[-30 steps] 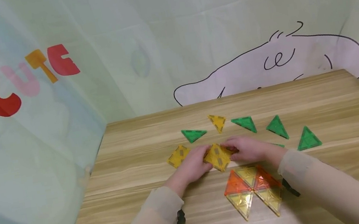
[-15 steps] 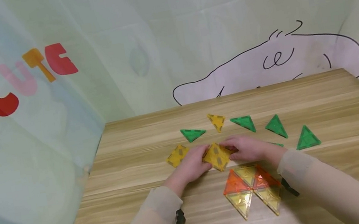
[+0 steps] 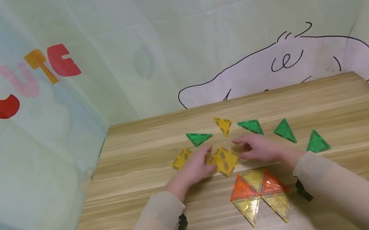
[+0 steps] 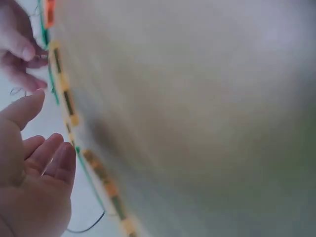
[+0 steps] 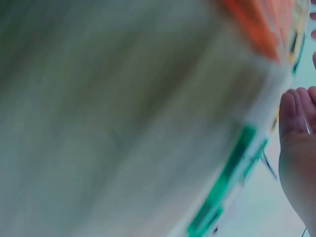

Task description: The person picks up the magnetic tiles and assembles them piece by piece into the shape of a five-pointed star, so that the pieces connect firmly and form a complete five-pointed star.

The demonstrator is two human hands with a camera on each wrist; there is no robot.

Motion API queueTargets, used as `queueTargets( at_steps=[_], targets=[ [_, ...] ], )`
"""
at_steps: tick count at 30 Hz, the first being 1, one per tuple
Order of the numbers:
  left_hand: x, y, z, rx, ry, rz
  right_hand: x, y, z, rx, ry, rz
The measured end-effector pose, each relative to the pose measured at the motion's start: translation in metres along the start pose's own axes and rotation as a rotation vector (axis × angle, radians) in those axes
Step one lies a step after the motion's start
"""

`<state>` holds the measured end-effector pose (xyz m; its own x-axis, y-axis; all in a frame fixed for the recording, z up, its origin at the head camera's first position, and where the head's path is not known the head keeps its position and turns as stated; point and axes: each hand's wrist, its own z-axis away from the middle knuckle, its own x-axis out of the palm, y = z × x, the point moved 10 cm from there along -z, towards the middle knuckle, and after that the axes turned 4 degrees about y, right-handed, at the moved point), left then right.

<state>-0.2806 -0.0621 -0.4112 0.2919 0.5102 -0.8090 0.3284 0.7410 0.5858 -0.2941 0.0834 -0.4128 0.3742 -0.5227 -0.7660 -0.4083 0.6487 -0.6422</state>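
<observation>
A yellow diamond of two triangular magnetic tiles (image 3: 225, 161) lies flat on the table between the hands. My left hand (image 3: 195, 167) is just left of it, its thumb close to the diamond's edge, fingers loosely bent and holding nothing. Just off the right side, my right hand (image 3: 259, 148) has its thumb and fingers spread apart around a gap. In the left wrist view the left hand (image 4: 37, 173) shows relaxed fingers, with the yellow tiles (image 4: 64, 81) edge-on beyond. The right hand (image 5: 298, 133) is partly cut off in the right wrist view.
Nearer the body lies a fan of orange and pale yellow triangle tiles (image 3: 244, 186). Another yellow diamond (image 3: 181, 159) is partly behind the left hand. Several green triangles, one a tile (image 3: 284, 130), and a yellow triangle (image 3: 223, 125) lie farther back on the wooden table (image 3: 133, 159).
Both hands have let go of the yellow diamond and drawn apart, the right hand moving right and the left slightly left. The diamond stays in place.
</observation>
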Motion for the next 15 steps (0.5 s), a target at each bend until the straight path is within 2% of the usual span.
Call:
queueTargets(
  at_steps=[4,7,10,15],
  targets=[
    [-0.015,0.005,-0.013,0.017,0.046,-0.018,-0.036,0.018,0.01,0.021,0.095,0.075],
    [-0.019,0.01,-0.029,0.012,0.043,-0.045,-0.055,0.027,0.014,0.026,0.129,0.137],
    [-0.017,0.015,-0.049,0.013,0.033,-0.098,-0.061,0.034,0.011,0.031,0.122,0.178],
    [-0.006,0.019,-0.082,-0.007,-0.005,-0.166,-0.053,0.046,0.0,0.084,0.067,0.204]
  ],
)
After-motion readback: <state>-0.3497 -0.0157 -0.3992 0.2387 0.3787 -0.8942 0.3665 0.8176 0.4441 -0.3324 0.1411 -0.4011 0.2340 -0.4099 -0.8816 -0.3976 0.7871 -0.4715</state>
